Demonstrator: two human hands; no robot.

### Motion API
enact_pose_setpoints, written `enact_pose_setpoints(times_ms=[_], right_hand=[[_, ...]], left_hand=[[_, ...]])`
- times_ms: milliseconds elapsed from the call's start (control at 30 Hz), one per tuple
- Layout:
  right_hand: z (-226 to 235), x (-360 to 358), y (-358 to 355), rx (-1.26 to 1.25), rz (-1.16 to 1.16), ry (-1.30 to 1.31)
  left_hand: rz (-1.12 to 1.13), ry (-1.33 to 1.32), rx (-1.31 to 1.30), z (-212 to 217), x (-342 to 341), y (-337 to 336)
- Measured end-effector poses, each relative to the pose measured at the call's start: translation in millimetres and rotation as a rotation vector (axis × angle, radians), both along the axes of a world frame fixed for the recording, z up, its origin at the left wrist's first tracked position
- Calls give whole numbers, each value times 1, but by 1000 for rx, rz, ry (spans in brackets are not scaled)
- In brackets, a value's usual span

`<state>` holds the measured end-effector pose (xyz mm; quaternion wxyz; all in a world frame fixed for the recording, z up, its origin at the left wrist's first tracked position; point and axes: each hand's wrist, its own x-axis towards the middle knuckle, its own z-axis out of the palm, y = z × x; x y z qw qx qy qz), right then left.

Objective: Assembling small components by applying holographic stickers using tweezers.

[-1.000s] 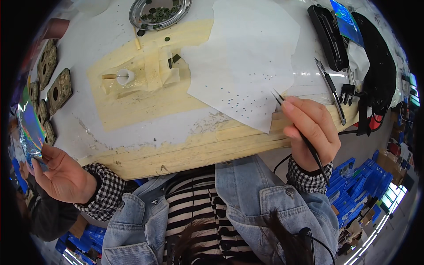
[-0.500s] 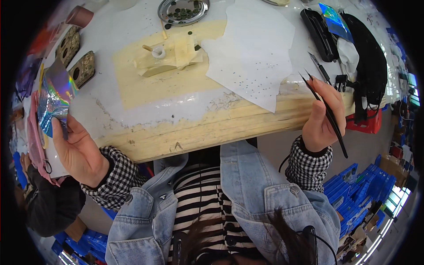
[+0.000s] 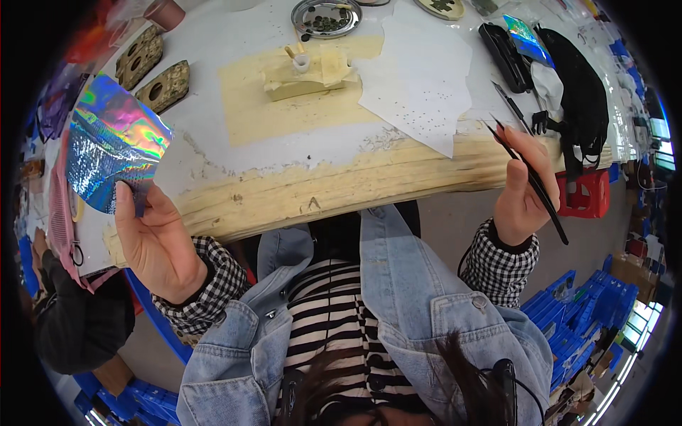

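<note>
My left hand (image 3: 160, 241) pinches the lower edge of a shiny holographic sheet (image 3: 117, 145), held up at the table's left side. Between the thumb and fingers of my right hand (image 3: 522, 188) is a pair of black tweezers (image 3: 534, 177), its tips pointing up and away from me above the table's front edge. A white sheet of paper (image 3: 415, 71) dotted with tiny dark specks lies just left of the tweezers' tips. In the middle, a block wrapped in yellowish tape (image 3: 305, 84) carries a small white cup (image 3: 302, 62).
A round metal dish (image 3: 327, 21) with dark green pieces stands at the far middle. Two camouflage-patterned pieces with holes (image 3: 163, 85) lie at left. On the right are a craft knife (image 3: 511, 106), a black case (image 3: 506, 57) and a black pouch (image 3: 575, 85). Another person's dark sleeve (image 3: 85, 319) shows at lower left.
My left hand has moved right, and the holographic sheet has turned to show its broad face. My right hand with the tweezers has barely shifted. The table appears slightly displaced in view.
</note>
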<state>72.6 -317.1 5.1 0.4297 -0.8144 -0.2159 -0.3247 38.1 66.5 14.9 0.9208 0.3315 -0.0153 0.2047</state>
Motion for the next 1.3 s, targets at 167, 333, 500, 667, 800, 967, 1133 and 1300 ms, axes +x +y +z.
enact_pose_setpoints(times_ms=[167, 333, 500, 667, 800, 967, 1133, 1300], right_hand=[[-4, 4, 2, 41, 111, 323], [-15, 9, -2, 75, 153, 354], [-15, 9, 1, -29, 156, 302], [-13, 11, 0, -63, 164, 312], [-12, 11, -1, -78, 159, 291], [-13, 11, -3, -87, 157, 290], [-14, 12, -5, -70, 158, 282], [-15, 13, -7, -99, 160, 277]], left_hand=[[106, 60, 12, 1, 2, -10], [104, 84, 38, -6, 5, -10], [90, 74, 34, -18, 13, -5], [83, 118, 3, -25, 21, -6], [61, 97, 8, -27, 21, -3], [25, 87, 19, -28, 21, -1], [89, 117, 35, -29, 23, -5], [79, 118, 44, -30, 23, -6]])
